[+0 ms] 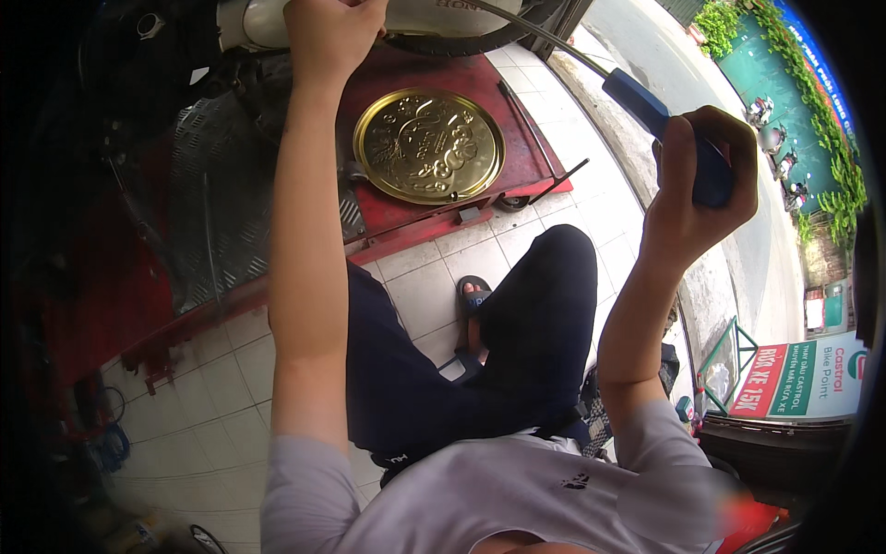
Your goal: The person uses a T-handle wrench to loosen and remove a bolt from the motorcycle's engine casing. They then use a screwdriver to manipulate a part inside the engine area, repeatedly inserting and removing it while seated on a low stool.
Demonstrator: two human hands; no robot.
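Observation:
My right hand point(700, 171) is closed round the blue handle of a long screwdriver point(635, 99). Its thin metal shaft slants up and left past the top edge, so the tip is out of view. At the top, my left hand point(337, 37) is beside a motorbike's pale silver exhaust muffler point(277, 23). Most of its fingers are cut off by the frame edge, so whatever they hold is hidden. A round gold tray with embossed fruit and flowers point(429, 146) lies below the motorbike's rear tyre point(452, 44).
The motorbike stands over a red lift platform point(388, 226) with a metal tread plate point(208, 185). A black T-shaped bar point(560, 182) sticks out at its right corner. White floor tiles point(420, 263) surround my sandalled foot point(474, 295). A street point(729, 185) and a signboard point(803, 377) are at right.

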